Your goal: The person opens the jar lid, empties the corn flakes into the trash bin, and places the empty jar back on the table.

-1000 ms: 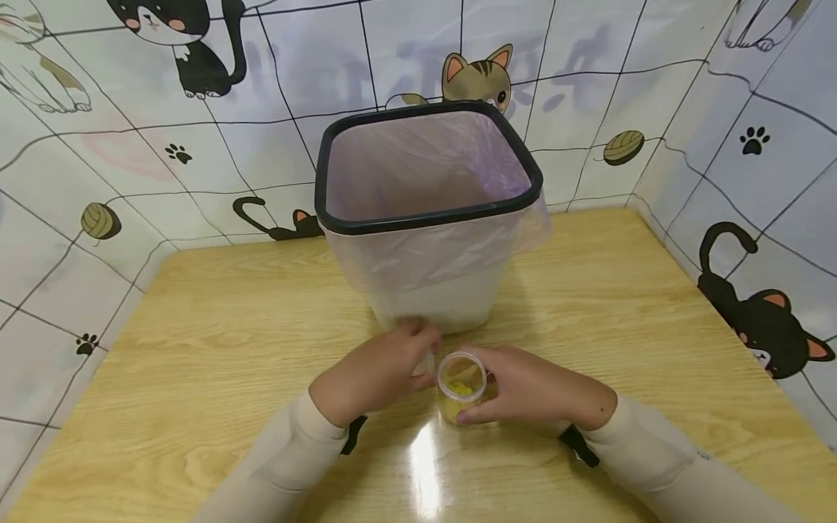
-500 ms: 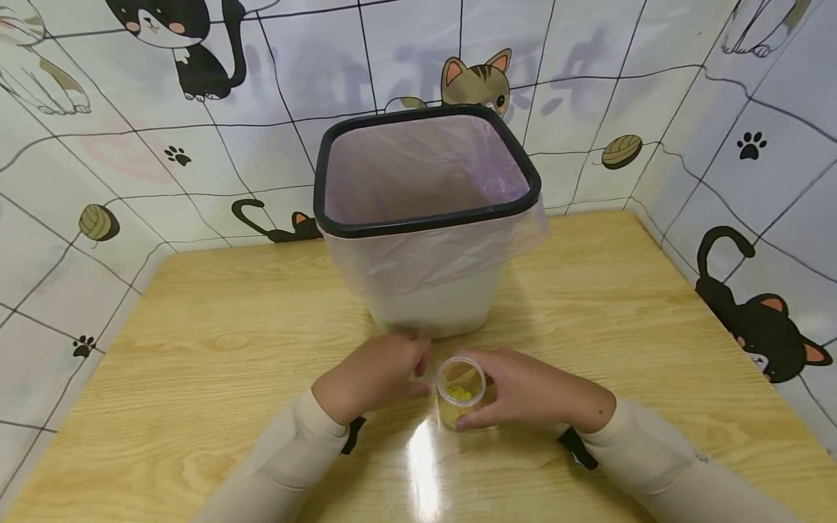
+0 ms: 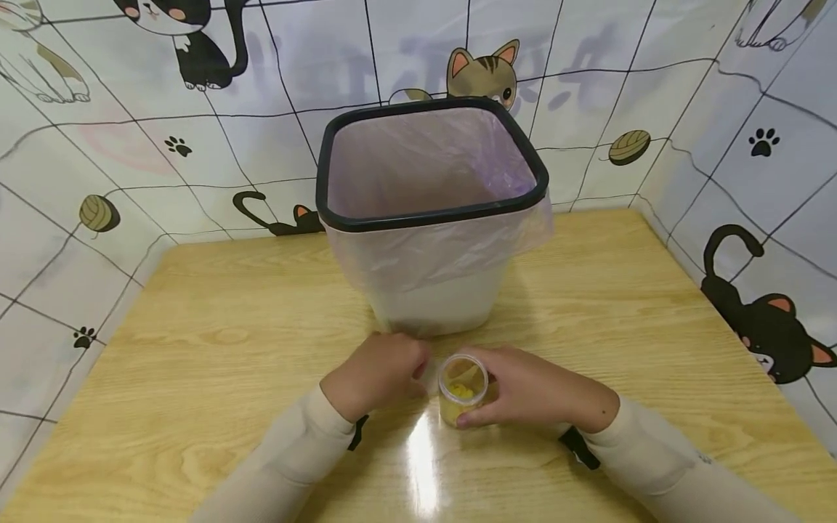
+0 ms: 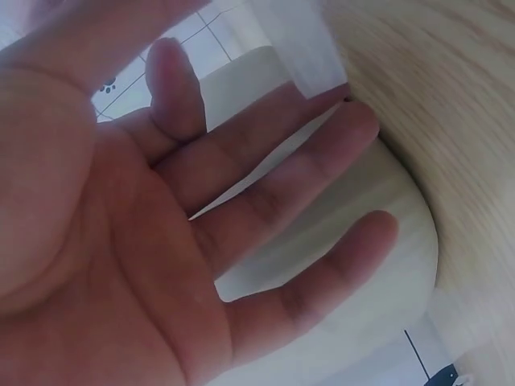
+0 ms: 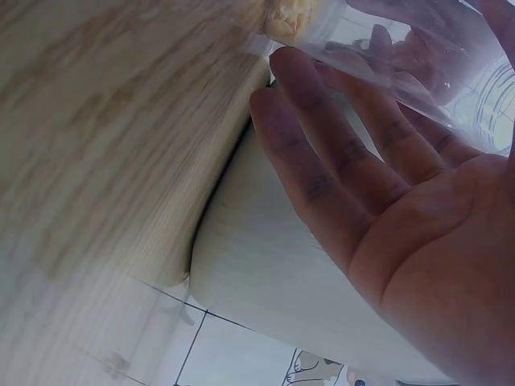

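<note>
A small clear jar (image 3: 451, 412) stands on the table, its open mouth facing up. Yellow bits (image 3: 461, 391) lie inside it. My right hand (image 3: 523, 381) grips the jar from the right, thumb on the near side. Seen from the right wrist, the jar wall (image 5: 422, 60) is by the fingers and pale yellow bits (image 5: 288, 18) show through. Left of the jar, my left hand (image 3: 379, 370) holds a whitish translucent piece (image 4: 302, 48) by its fingertips. The thumb's tip is out of the left wrist view, and the piece's kind is unclear.
Just behind both hands stands a white waste bin (image 3: 431, 309) with a black rim (image 3: 434, 220) and a pale purple liner (image 3: 425, 171). Cat-patterned sheeting (image 3: 288, 94) walls the back and sides of the wooden table (image 3: 229, 327).
My left hand has drawn slightly back from the bin and turned, so the whitish piece shows less in the head view. My right hand stays on the jar.
</note>
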`<state>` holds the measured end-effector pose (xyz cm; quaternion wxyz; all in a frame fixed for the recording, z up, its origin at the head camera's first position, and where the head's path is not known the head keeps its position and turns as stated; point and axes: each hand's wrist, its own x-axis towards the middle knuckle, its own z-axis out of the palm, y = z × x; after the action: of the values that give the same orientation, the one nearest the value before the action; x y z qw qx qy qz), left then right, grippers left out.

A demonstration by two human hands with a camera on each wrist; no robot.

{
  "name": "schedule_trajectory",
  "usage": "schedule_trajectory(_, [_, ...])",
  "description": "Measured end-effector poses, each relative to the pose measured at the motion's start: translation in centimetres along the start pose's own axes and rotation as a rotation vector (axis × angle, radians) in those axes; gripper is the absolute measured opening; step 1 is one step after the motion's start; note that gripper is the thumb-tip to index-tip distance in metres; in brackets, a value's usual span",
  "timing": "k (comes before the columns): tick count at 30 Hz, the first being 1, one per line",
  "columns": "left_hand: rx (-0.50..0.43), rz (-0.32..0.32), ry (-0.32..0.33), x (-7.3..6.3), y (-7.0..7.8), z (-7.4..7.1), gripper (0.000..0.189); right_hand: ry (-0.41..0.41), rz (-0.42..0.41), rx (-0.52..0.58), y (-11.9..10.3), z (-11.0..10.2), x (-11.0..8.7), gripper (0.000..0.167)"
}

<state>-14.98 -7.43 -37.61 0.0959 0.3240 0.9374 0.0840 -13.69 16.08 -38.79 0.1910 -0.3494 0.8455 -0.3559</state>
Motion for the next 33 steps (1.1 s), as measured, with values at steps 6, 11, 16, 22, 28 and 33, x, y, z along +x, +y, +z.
schedule_trajectory(6, [0.041,0.033,0.024,0.5,0.2,1.0,0.035,0.009,0.007,0.006,0.2,0.0,-0.3,0.054])
schedule_trajectory(11, [0.073,0.054,0.028,0.6,0.3,0.9,0.032,0.018,0.005,-0.011,0.1,-0.1,-0.4,0.053])
schedule_trajectory(16, [0.040,0.049,0.047,0.4,0.3,0.5,0.028,0.016,-0.013,-0.013,0.0,-0.2,-0.2,0.054])
schedule_trajectory(22, [0.060,0.044,0.085,0.1,0.1,0.3,0.019,0.001,-0.007,-0.020,-0.1,-0.2,0.0,0.055])
schedule_trajectory(28, [0.083,0.099,0.170,-0.6,0.1,-1.3,0.030,-0.004,0.005,-0.018,-0.2,-0.3,0.0,0.056])
schedule_trajectory(33, [0.011,0.139,0.333,-0.9,0.3,-2.7,0.027,-0.002,0.012,-0.011,-0.2,-0.3,-0.1,0.056])
